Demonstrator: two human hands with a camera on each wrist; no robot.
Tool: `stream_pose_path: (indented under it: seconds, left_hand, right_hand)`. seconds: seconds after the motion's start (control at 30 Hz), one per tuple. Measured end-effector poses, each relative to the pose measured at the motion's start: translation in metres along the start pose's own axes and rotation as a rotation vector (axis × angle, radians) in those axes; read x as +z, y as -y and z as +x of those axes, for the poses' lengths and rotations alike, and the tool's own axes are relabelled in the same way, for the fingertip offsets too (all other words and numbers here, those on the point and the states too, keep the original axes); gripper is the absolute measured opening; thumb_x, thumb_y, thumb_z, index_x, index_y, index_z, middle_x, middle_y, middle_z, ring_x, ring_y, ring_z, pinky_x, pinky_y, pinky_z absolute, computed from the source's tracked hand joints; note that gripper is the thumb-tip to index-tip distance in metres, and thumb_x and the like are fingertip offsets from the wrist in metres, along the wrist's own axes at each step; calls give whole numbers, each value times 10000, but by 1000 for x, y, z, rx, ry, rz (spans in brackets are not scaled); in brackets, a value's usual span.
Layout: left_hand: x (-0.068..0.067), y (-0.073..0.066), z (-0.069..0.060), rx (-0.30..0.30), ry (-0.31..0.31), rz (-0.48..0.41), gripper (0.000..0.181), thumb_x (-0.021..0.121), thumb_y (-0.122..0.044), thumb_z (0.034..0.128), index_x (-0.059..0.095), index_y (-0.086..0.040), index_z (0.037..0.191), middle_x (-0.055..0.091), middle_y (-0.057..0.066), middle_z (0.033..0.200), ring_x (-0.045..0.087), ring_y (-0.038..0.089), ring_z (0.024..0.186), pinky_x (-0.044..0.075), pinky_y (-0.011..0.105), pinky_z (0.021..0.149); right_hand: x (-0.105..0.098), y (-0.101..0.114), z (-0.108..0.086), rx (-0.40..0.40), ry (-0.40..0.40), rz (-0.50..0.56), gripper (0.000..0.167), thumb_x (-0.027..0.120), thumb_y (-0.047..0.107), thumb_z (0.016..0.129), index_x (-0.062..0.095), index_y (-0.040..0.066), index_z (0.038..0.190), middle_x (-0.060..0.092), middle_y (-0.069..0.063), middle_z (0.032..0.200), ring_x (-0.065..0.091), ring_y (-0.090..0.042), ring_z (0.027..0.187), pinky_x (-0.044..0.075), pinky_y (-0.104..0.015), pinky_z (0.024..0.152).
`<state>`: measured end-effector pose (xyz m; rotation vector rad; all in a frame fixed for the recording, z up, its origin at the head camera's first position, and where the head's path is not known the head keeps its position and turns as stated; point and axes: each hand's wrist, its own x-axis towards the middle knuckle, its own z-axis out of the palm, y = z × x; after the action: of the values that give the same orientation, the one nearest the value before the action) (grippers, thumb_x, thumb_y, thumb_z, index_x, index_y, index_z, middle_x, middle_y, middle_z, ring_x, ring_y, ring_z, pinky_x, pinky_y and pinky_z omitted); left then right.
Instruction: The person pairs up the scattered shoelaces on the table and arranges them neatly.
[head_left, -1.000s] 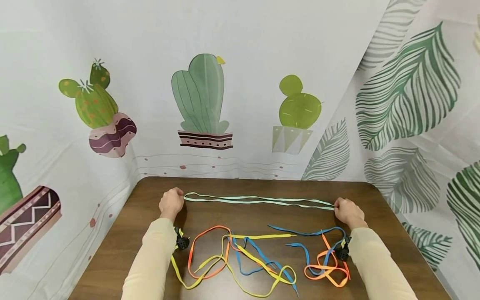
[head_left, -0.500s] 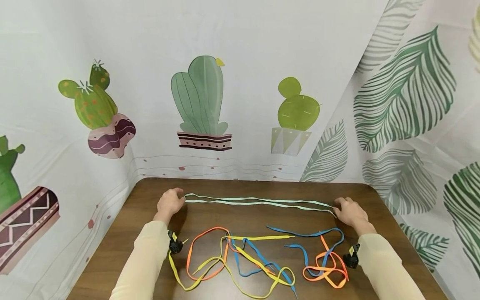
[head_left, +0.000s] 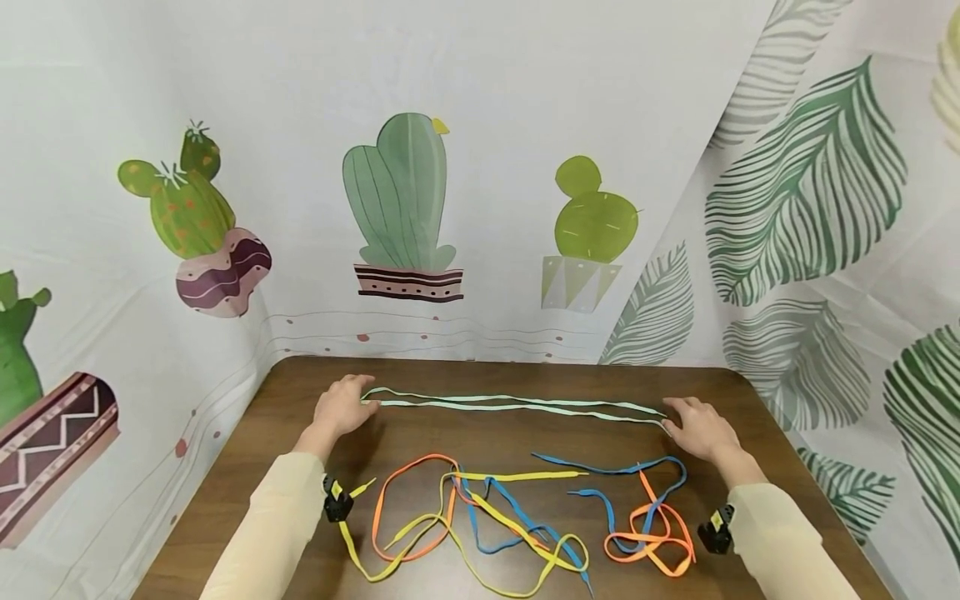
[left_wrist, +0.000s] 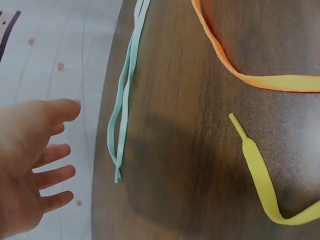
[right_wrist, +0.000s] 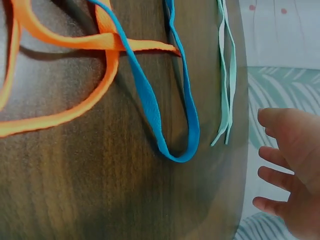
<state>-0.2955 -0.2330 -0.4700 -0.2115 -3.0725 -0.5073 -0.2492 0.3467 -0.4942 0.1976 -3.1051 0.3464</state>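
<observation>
- Brown table (right_wrist: 75,190): wood-grained; reference for every place below.
- Mint lacing (right_wrist: 232,80): two near-parallel strands, laid along the table's far side.
- Your left hand (head_left: 343,407): at the table's far left, just beside one end of the mint lacing; fingers parted, thumb apart, nothing in its hold.
- Your right hand (head_left: 701,427): at the table's far right, just beside the other end; fingers likewise parted, nothing grasped.
- Yellow lacing (left_wrist: 261,180): winding over the table's near left and middle.
- Orange lacing (left_wrist: 218,52): two portions, a loop crossed by yellow left of the table's middle, a tangle at its right.
- Blue lacing (right_wrist: 151,107): two portions, among the yellow at the table's middle and across the right-hand tangle.
- White cloth (head_left: 495,83): behind the table; printed pots, including a purple-banded pot (head_left: 225,275) containing an orange-dotted cactus (head_left: 191,212), and a striped pot (head_left: 410,283) containing a blue-green cactus (head_left: 408,196).
</observation>
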Motion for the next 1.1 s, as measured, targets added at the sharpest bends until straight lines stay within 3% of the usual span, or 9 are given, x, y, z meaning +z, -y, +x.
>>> stream_pose_path:
  seconds: [0.47, 0.93, 1.1]
  left_hand:
    - [6, -25, -28, 165, 5, 107, 602, 691, -362, 784, 509, -80, 1283, 518, 204, 1258, 527, 405, 1077, 418, 565, 837]
    - [28, -34, -59, 208, 2, 154, 603, 744, -402, 715, 572, -95, 1204, 579, 127, 1138, 551, 343, 1025, 422, 524, 833]
    - [35, -36, -69, 211, 18, 179, 624, 763, -415, 679, 590, -62, 1164, 592, 159, 1119, 558, 367, 1018, 419, 543, 850]
  right_hand:
    - [-6, 21, -10, -102, -56, 8, 520, 577, 288, 872, 461, 45, 1317, 463, -262, 1280, 454, -495, 1110, 422, -614, 767]
    - [-3, 45, -26, -177, -132, 16, 486, 627, 265, 847, 516, 56, 1271, 498, -223, 1273, 486, -449, 1112, 436, -583, 798]
    - [0, 54, -30, -216, -171, 11, 487, 652, 253, 829, 530, 64, 1261, 528, -201, 1243, 516, -421, 1089, 449, -564, 797]
